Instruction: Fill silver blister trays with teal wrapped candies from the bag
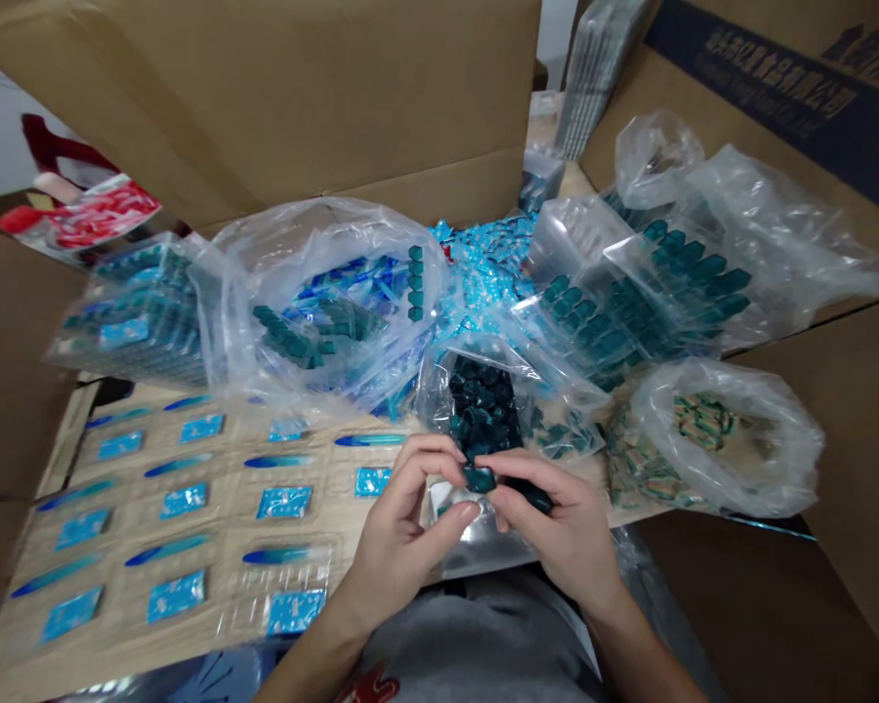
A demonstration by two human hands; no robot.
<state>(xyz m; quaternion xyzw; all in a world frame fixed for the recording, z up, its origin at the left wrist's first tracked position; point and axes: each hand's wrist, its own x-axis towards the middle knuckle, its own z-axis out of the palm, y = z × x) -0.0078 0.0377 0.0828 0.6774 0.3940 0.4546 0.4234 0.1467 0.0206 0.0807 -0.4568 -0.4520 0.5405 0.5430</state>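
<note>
A brown cardboard carton (249, 98) is opened around the scene, and a dark blue band (769, 78) printed on one flap carries Chinese characters too blurred to be read with confidence. Within it, a wood-grain board (224, 488) is laid with rows of blue sachets (183, 501) alternating with blue-tipped sticks (278, 461), so that a part of the goods appears set out. Far more seems to remain bagged: a clear plastic bag (322, 234) and a second clear bag (703, 264) are filled with teal strips, and another bag (725, 459) is filled with green-and-cream packets. No lettering can be read on any sachet or packet.

Nearest the hands, a bag of dark teal pieces (483, 391) lies open above a silver foil pouch (476, 547). The left hand (402, 527) and right hand (557, 527) are brought together over the pouch, and one dark teal piece (480, 478) is pinched between their fingertips, just below the bag.
</note>
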